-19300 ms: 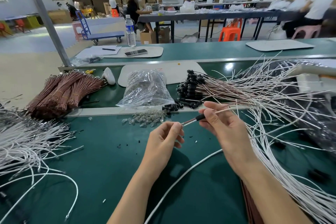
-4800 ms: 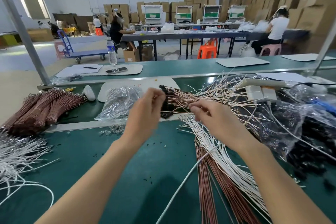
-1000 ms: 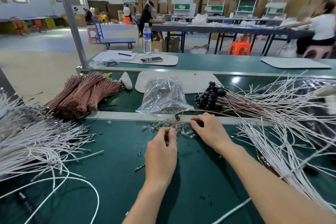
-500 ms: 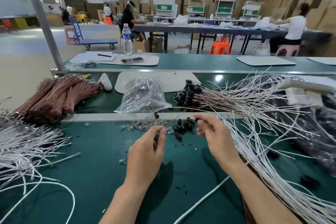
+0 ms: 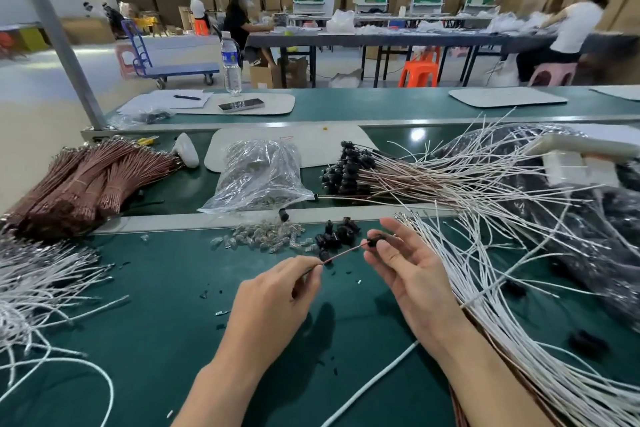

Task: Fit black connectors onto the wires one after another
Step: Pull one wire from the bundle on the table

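The left hand (image 5: 277, 302) pinches the wire (image 5: 343, 254), which slants up-right into the black connector (image 5: 373, 241) the right hand (image 5: 405, 270) pinches (other fingers loose).

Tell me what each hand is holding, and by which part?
The left hand pinches a thin brown wire just behind its end; the right hand pinches the black connector at that end.

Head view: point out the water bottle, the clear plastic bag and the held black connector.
water bottle (image 5: 231, 57): head view, label.
clear plastic bag (image 5: 259, 177): head view, middle.
black connector (image 5: 373, 241): head view, body.
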{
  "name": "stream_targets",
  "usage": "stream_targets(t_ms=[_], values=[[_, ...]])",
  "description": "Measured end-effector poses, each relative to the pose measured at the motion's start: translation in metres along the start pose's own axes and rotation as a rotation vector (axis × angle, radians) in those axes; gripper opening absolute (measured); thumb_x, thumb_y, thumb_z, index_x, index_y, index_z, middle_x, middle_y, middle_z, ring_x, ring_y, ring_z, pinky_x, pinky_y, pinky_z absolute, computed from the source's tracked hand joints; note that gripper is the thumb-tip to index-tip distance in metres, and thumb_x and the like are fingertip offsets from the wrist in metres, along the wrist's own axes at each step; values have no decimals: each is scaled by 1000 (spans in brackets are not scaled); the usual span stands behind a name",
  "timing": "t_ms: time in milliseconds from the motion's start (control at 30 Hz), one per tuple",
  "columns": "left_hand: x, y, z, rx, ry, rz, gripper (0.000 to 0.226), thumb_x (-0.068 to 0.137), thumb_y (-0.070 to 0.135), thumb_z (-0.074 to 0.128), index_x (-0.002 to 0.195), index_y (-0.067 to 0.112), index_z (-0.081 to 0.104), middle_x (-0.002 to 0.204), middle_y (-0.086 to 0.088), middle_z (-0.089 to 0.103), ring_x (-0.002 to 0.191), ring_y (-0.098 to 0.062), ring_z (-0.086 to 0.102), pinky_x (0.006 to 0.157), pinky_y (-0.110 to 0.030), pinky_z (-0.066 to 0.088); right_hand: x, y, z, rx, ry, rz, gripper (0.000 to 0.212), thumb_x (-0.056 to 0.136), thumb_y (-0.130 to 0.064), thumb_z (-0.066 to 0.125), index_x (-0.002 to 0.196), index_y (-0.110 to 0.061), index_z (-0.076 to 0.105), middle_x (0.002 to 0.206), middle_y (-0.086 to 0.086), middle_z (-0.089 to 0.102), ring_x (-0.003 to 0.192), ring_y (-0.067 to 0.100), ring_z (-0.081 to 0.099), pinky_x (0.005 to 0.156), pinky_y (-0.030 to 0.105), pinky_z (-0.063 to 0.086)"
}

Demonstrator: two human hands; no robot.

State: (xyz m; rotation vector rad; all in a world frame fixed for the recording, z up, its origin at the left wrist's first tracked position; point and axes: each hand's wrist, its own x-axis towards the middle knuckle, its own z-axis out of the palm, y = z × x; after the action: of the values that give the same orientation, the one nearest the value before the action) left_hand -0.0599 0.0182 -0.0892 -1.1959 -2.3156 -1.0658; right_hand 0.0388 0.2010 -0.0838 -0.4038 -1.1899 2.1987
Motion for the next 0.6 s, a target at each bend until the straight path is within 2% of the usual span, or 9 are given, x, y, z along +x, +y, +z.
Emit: stream_targets(t_ms=[167, 267, 333, 400, 467, 600], values=[[1, -2, 1, 4, -16, -6, 10, 96, 42, 53, 98, 38, 63, 70, 39, 49, 62, 12, 51, 53, -5, 35, -2, 2, 0, -26, -22, -7, 36, 89, 3, 63, 122, -12, 66, 104, 9, 75, 96, 22, 74, 80, 24, 58], [0, -3, 1, -22, -5, -3, 9, 99, 40, 55, 101, 38, 64, 74, 40, 52, 63, 11, 52, 56, -5, 36, -4, 4, 2, -91, -21, -15, 36, 92, 7, 61, 120, -13, 68, 105, 9, 75, 94, 22, 73, 81, 24, 58], [0, -3, 3, -36, -10, 15, 11, 101, 40, 55, 103, 37, 65, 81, 35, 61, 63, 8, 54, 57, -10, 43, -5, 3, 2, -146, -2, -35, 33, 92, 5, 63, 116, -16, 72, 105, 7, 75, 93, 20, 73, 82, 24, 58], [-1, -2, 3, -29, -19, 26, 13, 100, 41, 53, 105, 38, 65, 87, 27, 66, 65, 3, 57, 57, -22, 51, -6, 1, 1, -268, 13, -57, 30, 92, -1, 67, 108, -24, 77, 105, 2, 76, 96, 17, 72, 88, 27, 57], [-1, -3, 4, -10, -23, 21, 13, 101, 41, 53, 106, 38, 65, 89, 23, 68, 67, -1, 60, 57, -28, 54, -8, 0, 0, -410, 6, -81, 30, 92, -7, 70, 105, -33, 78, 104, -2, 77, 99, 13, 72, 94, 28, 54], [-1, -3, 2, 41, -59, 8, 17, 101, 39, 52, 108, 36, 68, 90, 22, 67, 66, -1, 59, 54, -30, 54, -12, -2, 0, -486, -18, -105, 34, 95, -10, 67, 105, -41, 78, 104, -9, 77, 101, 6, 70, 89, 15, 52]])
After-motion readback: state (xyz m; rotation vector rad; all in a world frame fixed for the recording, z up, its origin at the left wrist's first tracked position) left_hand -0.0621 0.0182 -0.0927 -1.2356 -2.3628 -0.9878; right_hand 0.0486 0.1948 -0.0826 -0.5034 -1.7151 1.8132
